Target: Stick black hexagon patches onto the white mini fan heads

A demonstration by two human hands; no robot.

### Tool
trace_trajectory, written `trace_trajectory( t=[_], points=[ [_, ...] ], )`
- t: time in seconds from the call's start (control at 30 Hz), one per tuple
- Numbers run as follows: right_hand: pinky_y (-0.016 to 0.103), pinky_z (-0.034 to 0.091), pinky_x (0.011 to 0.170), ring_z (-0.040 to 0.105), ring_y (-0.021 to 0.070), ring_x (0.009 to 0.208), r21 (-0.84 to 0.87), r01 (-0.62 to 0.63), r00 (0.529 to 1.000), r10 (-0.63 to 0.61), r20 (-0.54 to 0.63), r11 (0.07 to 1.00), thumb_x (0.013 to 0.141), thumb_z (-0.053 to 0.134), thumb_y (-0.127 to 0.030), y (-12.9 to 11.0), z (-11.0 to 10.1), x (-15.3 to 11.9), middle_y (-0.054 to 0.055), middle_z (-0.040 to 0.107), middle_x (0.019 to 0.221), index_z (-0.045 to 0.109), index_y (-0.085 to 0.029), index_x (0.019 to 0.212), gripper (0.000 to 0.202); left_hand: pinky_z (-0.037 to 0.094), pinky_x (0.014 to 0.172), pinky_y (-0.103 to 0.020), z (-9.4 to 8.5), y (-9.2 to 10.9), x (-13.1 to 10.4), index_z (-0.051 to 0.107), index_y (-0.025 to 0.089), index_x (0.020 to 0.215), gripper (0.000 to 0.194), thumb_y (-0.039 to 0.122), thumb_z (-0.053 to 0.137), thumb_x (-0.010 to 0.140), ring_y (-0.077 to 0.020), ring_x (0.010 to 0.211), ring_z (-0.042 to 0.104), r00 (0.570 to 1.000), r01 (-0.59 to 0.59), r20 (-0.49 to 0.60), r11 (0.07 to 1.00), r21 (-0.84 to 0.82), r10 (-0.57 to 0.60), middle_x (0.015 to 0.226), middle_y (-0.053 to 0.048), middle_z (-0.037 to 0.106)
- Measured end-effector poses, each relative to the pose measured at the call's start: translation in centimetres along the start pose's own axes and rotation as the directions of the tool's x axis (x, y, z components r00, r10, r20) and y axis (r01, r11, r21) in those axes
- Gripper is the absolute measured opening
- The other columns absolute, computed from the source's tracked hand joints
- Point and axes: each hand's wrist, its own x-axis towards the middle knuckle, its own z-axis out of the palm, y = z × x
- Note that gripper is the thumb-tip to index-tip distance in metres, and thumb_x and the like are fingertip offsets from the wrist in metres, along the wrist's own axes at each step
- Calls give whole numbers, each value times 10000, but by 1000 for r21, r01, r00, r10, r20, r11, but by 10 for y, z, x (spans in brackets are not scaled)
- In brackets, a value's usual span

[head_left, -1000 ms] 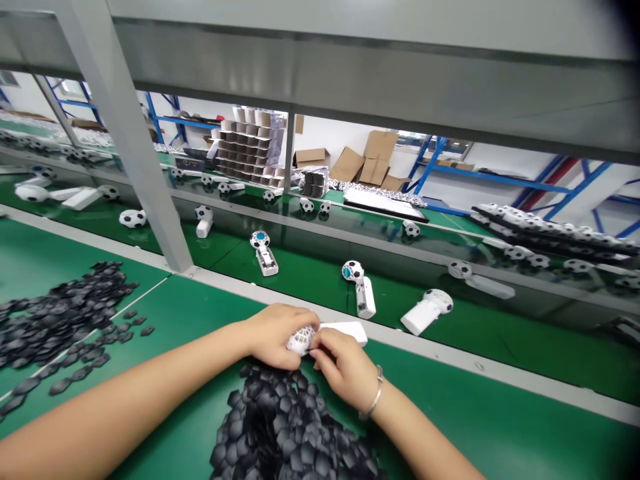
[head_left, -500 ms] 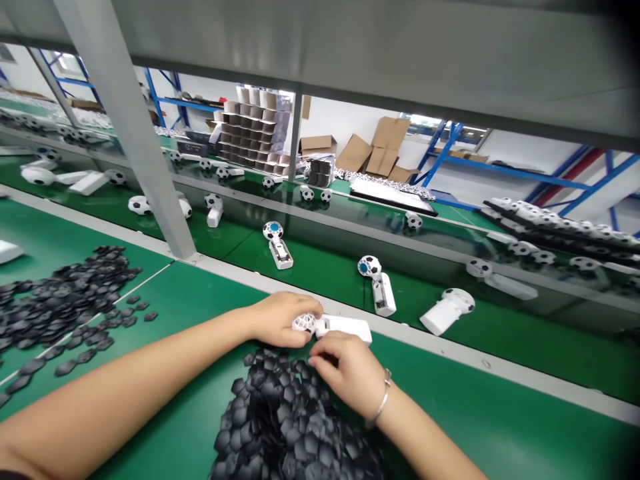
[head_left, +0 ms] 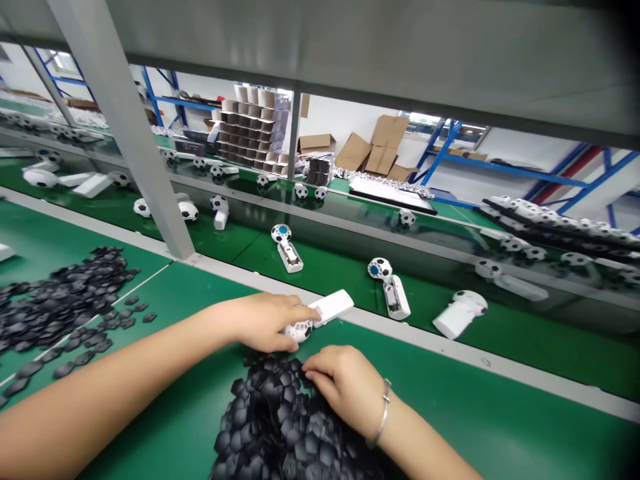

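A white piece with a round soccer-ball head (head_left: 300,331) and a long white handle (head_left: 334,307) lies by the metal rail. My left hand (head_left: 275,321) is closed on the ball head, its fingers over the top. Below and to the right, my right hand (head_left: 337,373) is at the top edge of a heap of black pentagon pieces (head_left: 285,420). Its thumb and forefinger are pinched together; anything between the fingertips is too small to make out.
Beyond the metal rail (head_left: 430,343), a green belt (head_left: 330,267) carries several white soccer-ball pieces. A grey post (head_left: 135,133) stands at the left. More black pieces (head_left: 55,293) lie on the left. A grey shelf (head_left: 350,53) hangs overhead.
The held piece has turned, its handle now pointing up and right, with black patches showing on its head. My right hand has moved slightly down and left, away from it. Nearby belt pieces have shifted right.
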Motion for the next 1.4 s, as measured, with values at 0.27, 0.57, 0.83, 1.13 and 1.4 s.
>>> trace_trajectory(
  t=[0.27, 0.57, 0.83, 1.13, 1.4],
  points=[
    [276, 491, 813, 605, 173, 873, 20, 18, 996, -16, -92, 1000, 844, 480, -57, 0, 8, 0, 65, 621, 956, 690, -188, 1060, 329, 415, 635, -267, 4, -3, 7, 530, 315, 1217, 566, 600, 631, 738, -227, 810, 604, 993, 116, -27, 988, 102, -114, 998, -31, 602],
    [281, 470, 765, 589, 185, 839, -199, 187, 978, -164, 126, 962, 841, 570, -146, -13, 2, -3, 42, 636, 907, 696, -206, 932, 166, 471, 723, -297, -4, -5, -5, 358, 325, 1399, 816, 384, 691, 656, -255, 916, 624, 990, 133, 48, 990, 54, -135, 1167, -52, 601],
    [298, 473, 716, 604, 192, 790, -113, 67, 986, -83, -144, 991, 838, 521, -78, -21, -8, -5, 55, 652, 863, 640, -183, 956, 197, 427, 598, -276, 1, 3, 4, 538, 336, 1208, 646, 475, 739, 610, -256, 775, 632, 995, 99, -3, 988, 117, -99, 868, -14, 651],
    [292, 501, 700, 613, 169, 755, 184, 79, 946, -16, -323, 980, 837, 580, -117, 6, -23, 4, 35, 664, 837, 655, -205, 893, 128, 391, 528, -257, 19, 12, 17, 552, 325, 1142, 677, 636, 724, 566, -243, 679, 632, 990, 139, -41, 987, 77, -136, 737, 2, 612],
    [284, 487, 675, 605, 177, 744, 53, 123, 929, -97, -359, 991, 845, 631, -138, 10, -16, 6, 45, 642, 812, 679, -188, 915, 99, 385, 558, -270, 21, 11, 16, 563, 293, 1125, 605, 743, 534, 722, -251, 700, 627, 997, 71, -43, 994, 77, -68, 760, -26, 648]
  ],
)
